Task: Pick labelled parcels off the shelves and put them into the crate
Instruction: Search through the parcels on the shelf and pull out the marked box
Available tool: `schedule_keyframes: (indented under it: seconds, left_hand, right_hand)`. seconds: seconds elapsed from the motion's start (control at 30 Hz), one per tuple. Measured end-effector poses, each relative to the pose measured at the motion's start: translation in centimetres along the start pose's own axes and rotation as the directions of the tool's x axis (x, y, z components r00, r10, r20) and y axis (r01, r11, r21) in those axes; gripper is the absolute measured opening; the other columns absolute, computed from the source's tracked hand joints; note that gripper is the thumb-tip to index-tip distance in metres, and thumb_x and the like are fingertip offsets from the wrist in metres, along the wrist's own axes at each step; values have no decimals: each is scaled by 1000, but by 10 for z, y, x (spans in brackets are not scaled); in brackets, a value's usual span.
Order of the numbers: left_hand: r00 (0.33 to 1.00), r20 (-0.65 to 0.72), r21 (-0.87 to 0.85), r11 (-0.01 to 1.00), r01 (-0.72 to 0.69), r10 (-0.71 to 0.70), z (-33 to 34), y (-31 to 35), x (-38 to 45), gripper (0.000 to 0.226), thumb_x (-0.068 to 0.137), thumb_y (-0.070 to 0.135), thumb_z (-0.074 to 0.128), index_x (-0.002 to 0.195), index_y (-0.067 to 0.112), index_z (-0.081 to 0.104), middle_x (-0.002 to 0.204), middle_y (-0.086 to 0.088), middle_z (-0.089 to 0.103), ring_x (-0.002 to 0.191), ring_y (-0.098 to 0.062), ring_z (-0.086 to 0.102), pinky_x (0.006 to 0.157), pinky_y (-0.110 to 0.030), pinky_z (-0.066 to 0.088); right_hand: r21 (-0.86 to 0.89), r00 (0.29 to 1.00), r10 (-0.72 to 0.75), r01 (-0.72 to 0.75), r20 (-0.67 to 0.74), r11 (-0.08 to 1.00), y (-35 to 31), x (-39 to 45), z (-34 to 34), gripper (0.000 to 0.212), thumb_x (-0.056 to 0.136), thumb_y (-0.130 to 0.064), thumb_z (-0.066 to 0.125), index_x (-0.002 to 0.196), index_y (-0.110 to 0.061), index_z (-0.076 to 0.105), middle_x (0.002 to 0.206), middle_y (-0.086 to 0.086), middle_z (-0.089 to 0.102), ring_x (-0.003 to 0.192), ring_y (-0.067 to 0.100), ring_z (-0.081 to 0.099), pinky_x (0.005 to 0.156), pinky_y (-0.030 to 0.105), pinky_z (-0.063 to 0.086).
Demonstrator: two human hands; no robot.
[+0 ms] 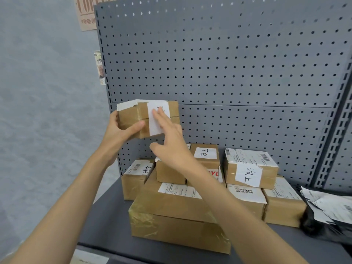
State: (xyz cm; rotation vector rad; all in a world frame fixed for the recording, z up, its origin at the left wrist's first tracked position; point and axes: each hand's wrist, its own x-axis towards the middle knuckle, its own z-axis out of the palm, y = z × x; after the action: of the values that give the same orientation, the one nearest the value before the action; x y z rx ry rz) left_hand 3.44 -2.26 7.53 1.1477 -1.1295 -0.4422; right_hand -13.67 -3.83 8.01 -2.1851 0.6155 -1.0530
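A: Where was the parcel [147, 119] in the head view?

B: Lifted above the grey shelf [106, 221], in front of the pegboard [238, 60]. The left hand [119, 128] gripped its left end, thumb across the front.

A: And the right hand [169, 143]?

B: Spread wide, holding nothing, fingertips touching the parcel's white label [157, 119]. Below it, 7 other boxes [177, 212] sat stacked on the shelf.

**Camera placement: single head view**

One wide-angle head-worn camera looks forward and slightly down, close to the grey shelf [106, 225] and its pegboard back panel [238, 60]. Both forearms enter from the bottom edge.
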Motion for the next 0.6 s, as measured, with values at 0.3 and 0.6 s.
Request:
schedule_keyframes:
  seconds: [0.3, 0.6]
  left_hand:
    - [990, 130, -217, 973, 74, -47, -22, 1, -1, 81, 62, 36, 64, 135, 7, 44, 133, -15, 53, 113, -25, 54, 96, -40, 44]
    - [993, 106, -436, 894, 100, -59, -32, 0, 5, 37, 85, 37, 40, 106, 27, 70, 117, 0, 67, 101, -19, 61, 86, -37, 44]
  right_hand:
    - [-132, 993, -107, 101, -41, 986, -11, -7, 19, 70, 81, 2, 45, 145, -23, 32, 155, -7, 25, 132, 11, 19, 112, 37, 24]
    - [216, 967, 128, -79, -221, 973, 13, 3, -3, 52, 92, -6, 45, 140, -22, 38, 133, -5, 49, 114, 7, 45, 96, 25, 39]
